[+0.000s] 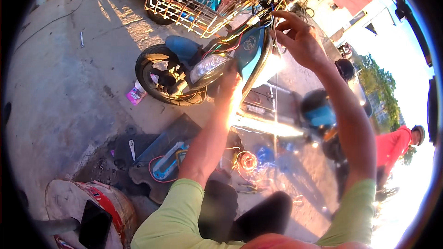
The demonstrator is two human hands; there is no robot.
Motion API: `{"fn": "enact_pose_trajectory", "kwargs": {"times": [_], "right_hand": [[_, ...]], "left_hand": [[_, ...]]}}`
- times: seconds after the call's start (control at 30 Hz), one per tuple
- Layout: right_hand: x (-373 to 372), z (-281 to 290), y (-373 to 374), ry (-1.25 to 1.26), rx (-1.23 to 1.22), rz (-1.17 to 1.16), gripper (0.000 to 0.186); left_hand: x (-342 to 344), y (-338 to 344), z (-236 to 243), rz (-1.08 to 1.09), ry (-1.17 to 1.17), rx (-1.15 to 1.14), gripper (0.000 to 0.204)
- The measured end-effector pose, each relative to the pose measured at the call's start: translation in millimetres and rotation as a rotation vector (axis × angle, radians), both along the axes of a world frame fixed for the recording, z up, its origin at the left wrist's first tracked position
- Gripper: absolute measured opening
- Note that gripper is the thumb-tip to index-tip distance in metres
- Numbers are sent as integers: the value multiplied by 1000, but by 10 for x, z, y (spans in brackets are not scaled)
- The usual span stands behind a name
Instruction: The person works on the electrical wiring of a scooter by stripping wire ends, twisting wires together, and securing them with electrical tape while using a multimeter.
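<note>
I see the blue scooter (249, 53) tipped ahead of me, wire basket (203, 0) above it; my left hand (228, 83) presses its front panel, grip unclear in glare; my right hand (300, 39) pinches loose wires (272, 16) at the handlebar.

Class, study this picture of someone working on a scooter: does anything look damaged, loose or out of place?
Yes. The blue scooter's front is opened up: coloured wires hang loose beside the headlight, where they would normally be covered. The right hand is at those wires; the left hand rests by the headlight. A wrench and parts lie scattered on the ground.
</note>
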State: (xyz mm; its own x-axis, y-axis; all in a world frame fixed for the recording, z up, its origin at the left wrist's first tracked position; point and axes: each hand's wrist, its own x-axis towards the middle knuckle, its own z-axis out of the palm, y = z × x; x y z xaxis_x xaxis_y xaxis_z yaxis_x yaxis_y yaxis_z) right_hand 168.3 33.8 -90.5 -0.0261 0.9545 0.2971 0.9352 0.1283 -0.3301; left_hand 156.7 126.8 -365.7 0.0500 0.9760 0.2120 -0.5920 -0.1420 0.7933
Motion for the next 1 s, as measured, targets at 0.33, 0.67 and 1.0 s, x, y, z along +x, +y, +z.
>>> {"fn": "enact_pose_trajectory", "kwargs": {"times": [0.33,0.67,1.0], "right_hand": [[159,-100,252,-166,108,180,31],[188,-49,538,508,281,33,33],[127,-115,304,523,298,100,34]], "left_hand": [[-30,7,-4,11,4,23,23],[-54,-7,-54,39,35,27,23],[-149,-75,-209,91,38,18,24]]}}
